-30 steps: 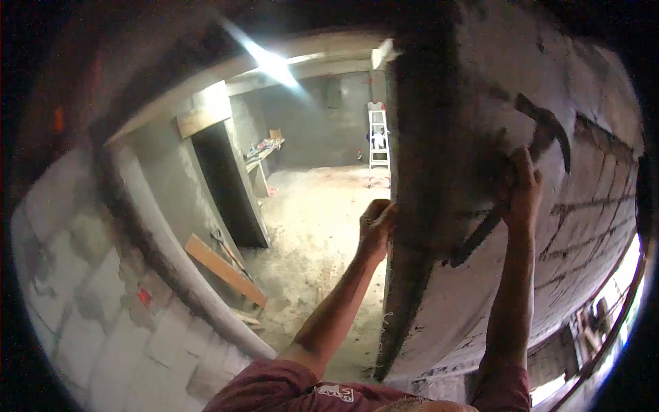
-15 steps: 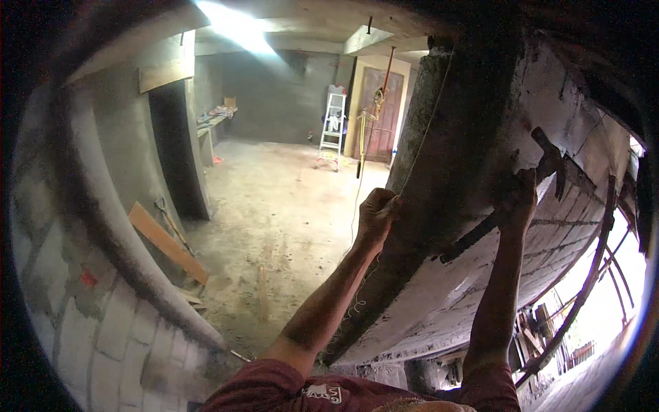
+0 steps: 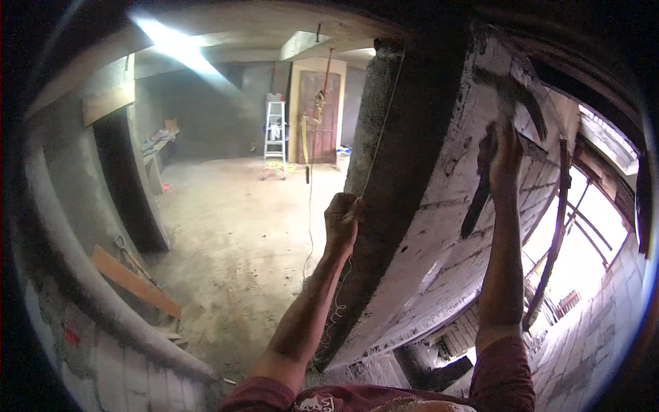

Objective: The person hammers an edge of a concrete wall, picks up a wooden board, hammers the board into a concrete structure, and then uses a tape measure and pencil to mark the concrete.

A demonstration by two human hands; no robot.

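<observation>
My left hand is closed in a pinch at the edge of a dark concrete column. A thin string runs taut from its fingers up along the column, and a loose curly length hangs below the wrist. Whether a nail is also in the fingers, I cannot tell. My right hand grips a claw hammer by its dark handle, raised in front of the pale wall beside the column. The hammer's head is uppermost and slightly blurred, apart from the column.
A stepladder stands at the back near a brown door. Left of me are a block wall, a leaning wooden board and a shovel. Curved bars cross the bright opening at right.
The view has swung to the right. My right hand has raised the hammer, and its handle now stands steeper. My left hand keeps its pinch on the string by the column edge.
</observation>
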